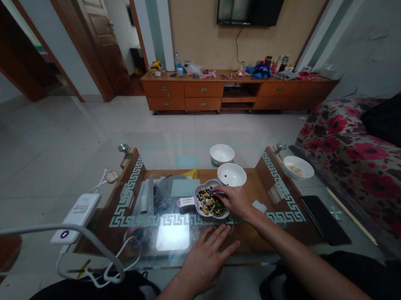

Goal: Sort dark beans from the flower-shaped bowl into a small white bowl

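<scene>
My right hand (234, 199) is closed in a pinch over the flower-shaped tray (198, 211). A slim purplish tool (218, 192) shows at its fingertips; its exact kind is too small to tell. Mixed beans and grains (209, 204), black, yellow and green, fill the tray, whose labelled handle (186, 201) points left. Palm down on the glass just below the tray, my left hand (209, 258) has its fingers spread and holds nothing. Behind the tray stands a white bowl (236, 177) with a few dark beans inside. Another white bowl (221, 153) is farther back.
The glass table (141, 254) carries a white power strip (80, 213) with looping cables at left. On the right are a bowl with pale pieces (298, 167), a black flat object (323, 219) and chopsticks (352, 217). A flowered sofa (393, 179) borders the right side.
</scene>
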Demonstrator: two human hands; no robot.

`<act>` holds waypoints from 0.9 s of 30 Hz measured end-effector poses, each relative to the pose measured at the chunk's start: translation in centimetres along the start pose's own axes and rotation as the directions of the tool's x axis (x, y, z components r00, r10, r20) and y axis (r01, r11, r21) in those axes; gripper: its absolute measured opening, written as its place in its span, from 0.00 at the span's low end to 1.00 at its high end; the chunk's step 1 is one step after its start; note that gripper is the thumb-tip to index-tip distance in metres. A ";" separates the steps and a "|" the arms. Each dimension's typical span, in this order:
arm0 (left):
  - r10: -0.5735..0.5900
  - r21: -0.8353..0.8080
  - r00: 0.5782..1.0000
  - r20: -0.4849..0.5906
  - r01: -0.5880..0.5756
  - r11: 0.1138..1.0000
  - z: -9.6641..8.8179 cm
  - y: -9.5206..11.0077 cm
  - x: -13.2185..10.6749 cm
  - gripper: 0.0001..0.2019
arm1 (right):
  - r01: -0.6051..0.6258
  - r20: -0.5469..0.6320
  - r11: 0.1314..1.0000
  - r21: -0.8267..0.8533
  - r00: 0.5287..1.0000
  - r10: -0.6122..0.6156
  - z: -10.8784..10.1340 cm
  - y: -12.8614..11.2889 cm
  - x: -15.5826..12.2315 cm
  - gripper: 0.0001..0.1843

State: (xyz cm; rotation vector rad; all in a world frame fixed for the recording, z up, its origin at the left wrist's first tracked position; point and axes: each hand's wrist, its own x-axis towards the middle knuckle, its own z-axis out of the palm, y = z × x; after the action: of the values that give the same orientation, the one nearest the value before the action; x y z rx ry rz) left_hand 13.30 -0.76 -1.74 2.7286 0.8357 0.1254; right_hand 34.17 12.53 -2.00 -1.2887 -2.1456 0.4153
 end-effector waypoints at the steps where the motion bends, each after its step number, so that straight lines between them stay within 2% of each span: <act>1: 0.000 -0.001 1.000 0.001 0.000 1.000 -0.1 0.0 0.0 0.49 | -0.006 0.002 1.000 -0.013 1.000 0.006 0.1 0.0 0.0 0.13; 6: -0.004 0.002 1.000 0.013 0.004 1.000 -0.5 0.2 0.0 0.49 | -0.036 -0.051 0.999 -0.032 0.998 0.035 -0.3 -0.9 0.2 0.10; 10: -0.008 -0.002 0.999 0.032 0.008 1.000 -0.6 0.2 0.0 0.49 | -0.054 -0.175 0.998 0.044 0.983 0.061 -2.8 -1.3 0.7 0.11; 14: -0.009 0.010 0.999 0.037 0.008 1.000 -0.3 0.1 0.1 0.49 | -0.149 -0.371 0.987 0.063 0.914 0.162 -5.7 0.4 0.7 0.17; 16: -0.012 0.017 0.999 0.036 0.011 1.000 -0.2 0.0 0.1 0.49 | -0.189 -0.415 0.980 0.058 0.888 0.196 -6.6 1.7 0.4 0.20; 19: -0.018 0.022 0.999 0.037 0.017 1.000 0.0 -0.1 0.1 0.49 | -0.227 -0.422 0.972 0.056 0.877 0.230 -7.1 2.7 0.1 0.21; 22: -0.020 0.028 0.999 0.037 0.019 0.999 0.1 -0.2 0.1 0.51 | -0.231 -0.430 0.970 0.079 0.870 0.242 -7.2 2.0 0.3 0.21; 27: -0.013 0.028 0.999 0.036 0.012 1.000 0.1 -0.2 0.1 0.49 | -0.153 -0.316 0.981 0.118 0.931 0.183 -5.0 -0.6 0.0 0.17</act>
State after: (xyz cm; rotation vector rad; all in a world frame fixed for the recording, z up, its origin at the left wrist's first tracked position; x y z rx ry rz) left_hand 13.26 -0.60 -1.86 2.7426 0.8505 0.0625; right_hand 36.91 12.08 2.24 -1.3879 -1.7297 0.3375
